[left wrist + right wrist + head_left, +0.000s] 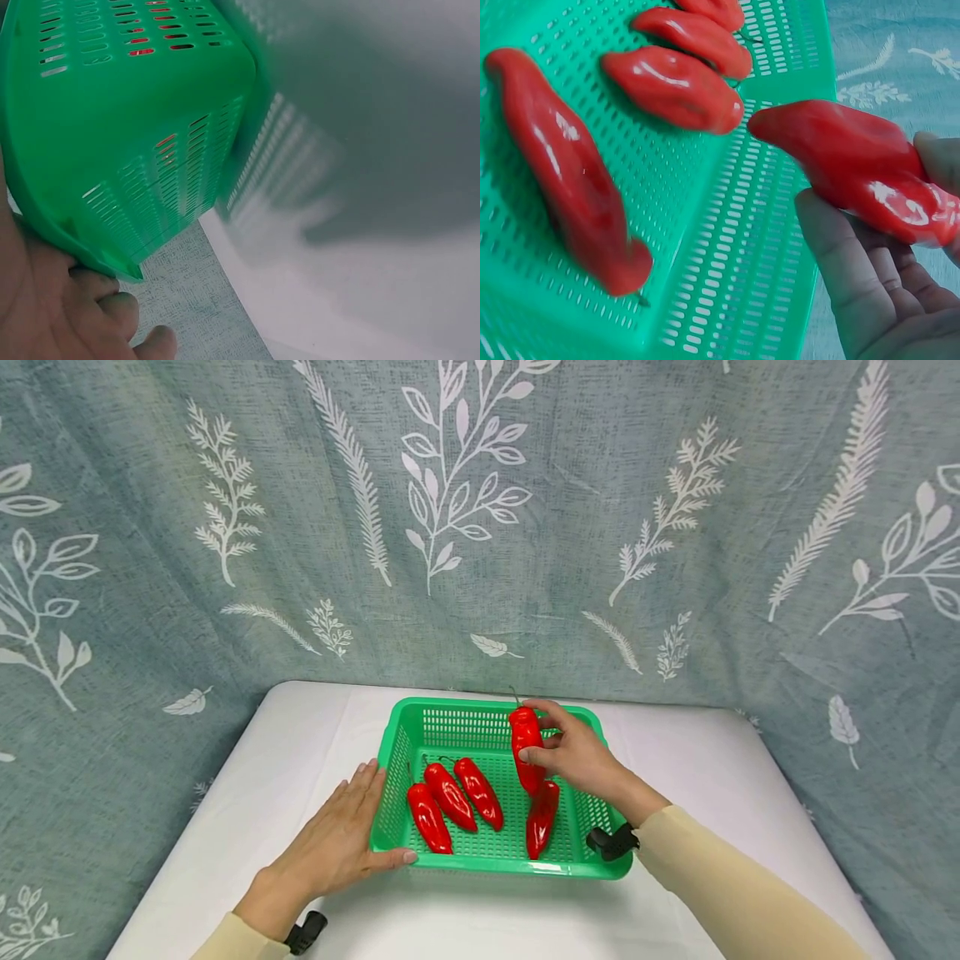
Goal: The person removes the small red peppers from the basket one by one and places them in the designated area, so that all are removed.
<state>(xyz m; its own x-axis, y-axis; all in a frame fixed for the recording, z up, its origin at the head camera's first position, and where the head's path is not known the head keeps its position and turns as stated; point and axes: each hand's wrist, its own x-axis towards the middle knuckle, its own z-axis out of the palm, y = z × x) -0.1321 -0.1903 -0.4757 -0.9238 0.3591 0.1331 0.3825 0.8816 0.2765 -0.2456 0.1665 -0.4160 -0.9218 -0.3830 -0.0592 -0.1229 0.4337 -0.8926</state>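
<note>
A green plastic basket point(517, 863) with slotted walls holds several glossy red peppers. My right hand point(583, 754) pinches one red pepper point(525, 732) between thumb and fingers, stem up, above the basket's back right part. Below its tip lies another pepper point(542, 822), seen full length in the right wrist view. Three more peppers, among them the leftmost one point(429, 818), lie side by side in the left half. My left hand point(333, 837) rests against the front left corner of the basket, fingers extended along the left side and thumb at the front rim.
The basket stands on a white-covered table point(300, 727). Behind it and at both sides hangs a grey-green curtain point(547, 577) with white leaf prints. A black wrist strap point(611, 842) on the right arm overlaps the basket's front right corner.
</note>
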